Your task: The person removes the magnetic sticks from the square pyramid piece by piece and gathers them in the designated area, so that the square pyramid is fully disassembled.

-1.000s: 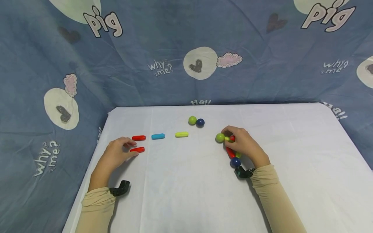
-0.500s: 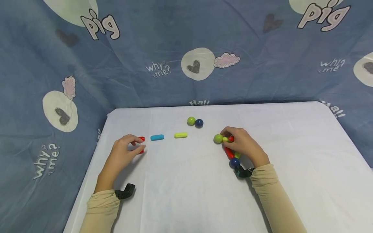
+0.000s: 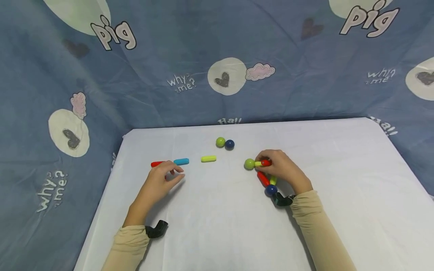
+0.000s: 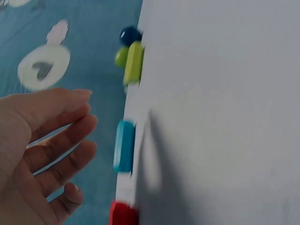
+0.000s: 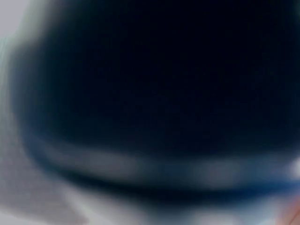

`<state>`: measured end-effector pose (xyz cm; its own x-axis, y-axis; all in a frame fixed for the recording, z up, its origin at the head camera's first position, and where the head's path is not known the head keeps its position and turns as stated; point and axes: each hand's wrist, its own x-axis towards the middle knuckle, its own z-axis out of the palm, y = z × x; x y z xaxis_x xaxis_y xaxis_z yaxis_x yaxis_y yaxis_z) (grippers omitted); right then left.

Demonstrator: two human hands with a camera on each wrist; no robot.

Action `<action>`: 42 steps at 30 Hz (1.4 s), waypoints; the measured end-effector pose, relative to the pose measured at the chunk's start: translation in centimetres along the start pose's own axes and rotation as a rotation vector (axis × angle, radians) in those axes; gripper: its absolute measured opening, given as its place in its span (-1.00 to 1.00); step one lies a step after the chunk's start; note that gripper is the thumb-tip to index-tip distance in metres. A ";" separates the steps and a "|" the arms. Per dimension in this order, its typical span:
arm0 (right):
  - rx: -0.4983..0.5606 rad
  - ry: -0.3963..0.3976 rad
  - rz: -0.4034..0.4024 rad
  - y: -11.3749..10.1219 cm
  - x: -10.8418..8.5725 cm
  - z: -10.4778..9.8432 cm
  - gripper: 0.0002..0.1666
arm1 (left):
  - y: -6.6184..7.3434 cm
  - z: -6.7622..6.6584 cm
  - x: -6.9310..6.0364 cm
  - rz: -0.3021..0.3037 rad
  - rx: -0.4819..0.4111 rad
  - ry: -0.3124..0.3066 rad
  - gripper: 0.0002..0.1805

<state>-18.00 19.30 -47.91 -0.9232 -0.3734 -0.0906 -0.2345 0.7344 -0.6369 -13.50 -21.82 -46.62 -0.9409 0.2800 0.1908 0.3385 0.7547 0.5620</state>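
Observation:
My left hand (image 3: pixel 162 182) hovers over the left of the table with fingers and thumb apart, nothing between them. Near it lie a red stick (image 3: pixel 157 164), partly hidden by the hand, and a blue stick (image 3: pixel 181 161). In the left wrist view, the left hand (image 4: pixel 51 145) is also without any object. My right hand (image 3: pixel 283 168) grips a joined ball-and-stick toy: a green ball (image 3: pixel 249 164), red sticks (image 3: pixel 263 178), yellow-green sticks (image 3: pixel 273 180) and a navy ball (image 3: pixel 271 190). Its fingers partly cover the joints. A blurred dark shape (image 5: pixel 159 93) fills most of the right wrist view.
Between the hands lies a yellow-green stick (image 3: pixel 208 159). Behind it a loose green ball (image 3: pixel 220 142) and a navy ball (image 3: pixel 229 145) sit side by side. The white-covered table (image 3: pixel 210 226) meets a blue printed cloth (image 3: pixel 152 75) at the back and left.
My left hand has moved right, away from the red sticks toward the blue one; one red stick is no longer visible. The right hand stays put, and more of the toy's upper red stick shows.

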 end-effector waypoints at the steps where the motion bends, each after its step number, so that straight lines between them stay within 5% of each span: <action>1: 0.003 0.000 -0.001 0.0 0.0 0.1 -0.77 | 0.4 0.4 0.1 0.001 -0.006 -0.010 -0.86; 10: 0.057 -0.005 -0.016 0.4 -0.1 0.6 -0.78 | 6.3 6.2 2.4 0.071 -0.063 -0.143 -0.80; 19: 0.124 -0.028 -0.054 0.7 0.1 1.1 -0.80 | 10.9 11.1 6.4 0.042 -0.135 -0.147 -0.52; 25: 0.127 -0.014 -0.094 0.7 0.4 1.2 -0.78 | 11.8 12.9 8.2 0.016 -0.101 -0.199 -0.48; 30: 0.119 -0.004 -0.113 0.9 0.4 0.8 -0.78 | 12.2 13.9 8.7 0.036 -0.083 -0.184 -0.61; 42: 0.123 -0.016 -0.080 0.8 0.3 0.8 -0.79 | 11.6 13.4 8.7 0.009 -0.117 -0.151 -0.70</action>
<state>-18.23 19.30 -49.05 -0.8980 -0.4374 -0.0472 -0.2669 0.6271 -0.7318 -17.58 -2.69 -49.21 -0.9221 0.3788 0.0784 0.3347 0.6799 0.6525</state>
